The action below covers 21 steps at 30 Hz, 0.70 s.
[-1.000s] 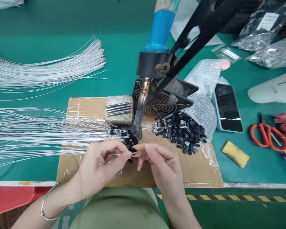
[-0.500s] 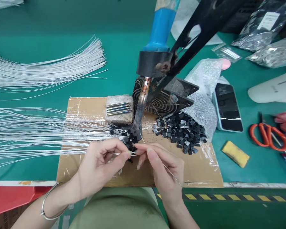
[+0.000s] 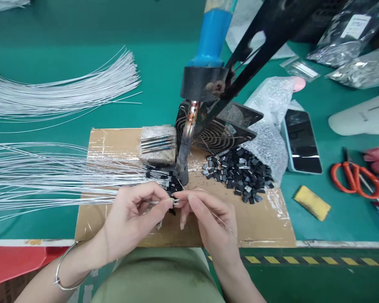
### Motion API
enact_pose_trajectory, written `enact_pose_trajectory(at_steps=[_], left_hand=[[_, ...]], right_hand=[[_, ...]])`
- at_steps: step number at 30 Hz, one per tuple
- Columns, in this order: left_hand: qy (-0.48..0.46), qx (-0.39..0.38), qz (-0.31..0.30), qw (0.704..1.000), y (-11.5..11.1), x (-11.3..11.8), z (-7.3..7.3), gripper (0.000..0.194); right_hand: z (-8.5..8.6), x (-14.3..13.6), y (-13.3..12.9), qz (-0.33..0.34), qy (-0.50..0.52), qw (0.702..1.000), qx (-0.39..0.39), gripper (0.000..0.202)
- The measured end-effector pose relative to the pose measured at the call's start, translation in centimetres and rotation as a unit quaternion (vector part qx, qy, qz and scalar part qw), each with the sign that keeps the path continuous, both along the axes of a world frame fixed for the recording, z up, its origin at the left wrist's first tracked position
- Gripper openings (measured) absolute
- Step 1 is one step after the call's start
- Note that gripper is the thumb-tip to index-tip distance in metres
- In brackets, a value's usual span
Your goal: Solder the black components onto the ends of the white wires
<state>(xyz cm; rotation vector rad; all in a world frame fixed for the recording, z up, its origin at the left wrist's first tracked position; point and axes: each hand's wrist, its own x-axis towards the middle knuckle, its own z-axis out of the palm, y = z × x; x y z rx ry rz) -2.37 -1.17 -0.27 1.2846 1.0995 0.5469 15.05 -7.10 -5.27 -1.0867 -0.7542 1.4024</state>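
My left hand (image 3: 139,214) is closed in a pinch on the end of a thin white wire, with its fingertips just in front of a dark cluster of wire ends (image 3: 171,182). My right hand (image 3: 211,216) meets it from the right, thumb and fingers closed on a fine solder wire (image 3: 223,222). That strand trails back over the palm, and its other end points up toward the tip of a soldering iron (image 3: 186,139). The iron, blue-handled, hangs tip-down from a black bracket (image 3: 255,54). A small part between the fingertips is too tiny to make out.
White wires (image 3: 50,185) lie leftward; another bundle (image 3: 91,90) sits behind. On the cardboard (image 3: 265,227) are a block with metal rods (image 3: 158,145), a fan (image 3: 214,134) and a pile of small black parts (image 3: 240,174). A phone (image 3: 303,143), sponge (image 3: 312,203) and scissors (image 3: 356,181) lie right.
My right hand has shifted slightly left, carrying the solder wire, whose upper end now sits further left near the iron's tip. My left hand stays almost in place.
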Motion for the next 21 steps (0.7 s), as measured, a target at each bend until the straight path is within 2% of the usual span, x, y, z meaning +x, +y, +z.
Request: enact_pose_trajectory(at_steps=[8, 21], left_hand=[[0.034, 0.064, 0.011, 0.997, -0.2, 0.0, -0.4, 0.018], [0.094, 0.126, -0.004, 0.988, -0.5, -0.1, -0.3, 0.018]], right_hand=[[-0.1, -0.4, 0.0, 0.010, 0.086, 0.994, -0.068, 0.007], [0.6, -0.5, 1.0, 0.007, 0.147, 0.983, -0.112, 0.014]])
